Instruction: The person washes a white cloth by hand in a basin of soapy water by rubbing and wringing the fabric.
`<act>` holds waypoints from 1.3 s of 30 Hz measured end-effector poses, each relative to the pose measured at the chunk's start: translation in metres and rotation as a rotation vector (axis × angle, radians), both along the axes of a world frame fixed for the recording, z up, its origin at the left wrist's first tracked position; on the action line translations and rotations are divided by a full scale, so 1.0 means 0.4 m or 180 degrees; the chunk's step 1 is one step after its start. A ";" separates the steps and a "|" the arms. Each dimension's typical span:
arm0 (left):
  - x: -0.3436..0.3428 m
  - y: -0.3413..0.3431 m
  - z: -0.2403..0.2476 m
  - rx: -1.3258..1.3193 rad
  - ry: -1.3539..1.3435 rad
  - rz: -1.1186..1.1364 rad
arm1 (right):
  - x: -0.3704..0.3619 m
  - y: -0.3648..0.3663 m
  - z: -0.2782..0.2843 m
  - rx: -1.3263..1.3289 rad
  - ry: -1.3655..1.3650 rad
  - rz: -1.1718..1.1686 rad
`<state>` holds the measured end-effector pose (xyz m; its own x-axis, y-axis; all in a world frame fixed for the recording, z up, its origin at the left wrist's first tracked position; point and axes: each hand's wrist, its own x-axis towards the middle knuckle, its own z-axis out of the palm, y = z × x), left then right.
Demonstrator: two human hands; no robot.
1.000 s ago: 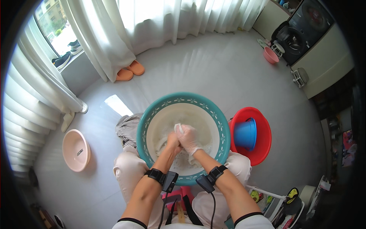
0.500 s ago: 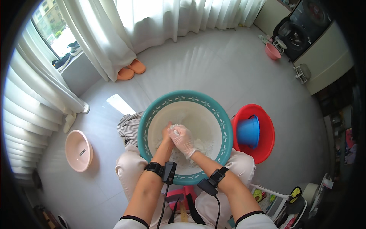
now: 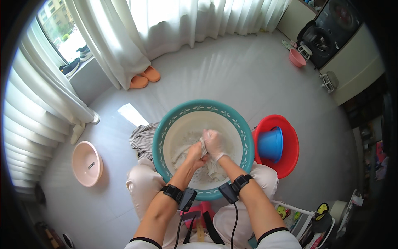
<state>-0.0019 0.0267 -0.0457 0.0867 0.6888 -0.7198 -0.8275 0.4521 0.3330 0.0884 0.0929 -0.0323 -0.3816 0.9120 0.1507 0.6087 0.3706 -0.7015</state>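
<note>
Between my knees sits a large teal-rimmed basin (image 3: 166,118) with a pale inside, holding water with suds. My bare left hand (image 3: 195,152) is closed on a wet white cloth (image 3: 214,170). My right hand (image 3: 214,143), in a thin clear glove, grips the same cloth close beside it, a little farther from me. Part of the cloth hangs below the right hand into the water, and more lies left of the left hand. The right fingers are slightly blurred. What kind of garment the cloth is, I cannot tell.
A red basin (image 3: 292,143) with a blue bucket (image 3: 269,144) inside stands at the right. Striped cloth (image 3: 143,139) lies left of the teal basin, and a pale pink basin (image 3: 87,164) farther left. Orange slippers (image 3: 145,78) rest by the curtain. A white rack (image 3: 300,216) is at lower right.
Both hands were clasped together over bunched cloth. Now they are slightly apart, the right one farther right and away from me, with the cloth spread more between and below them.
</note>
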 end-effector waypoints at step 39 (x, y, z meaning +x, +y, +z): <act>-0.086 -0.040 0.069 0.0662 0.0306 0.0782 | 0.076 0.032 0.124 -0.2036 0.2313 0.0112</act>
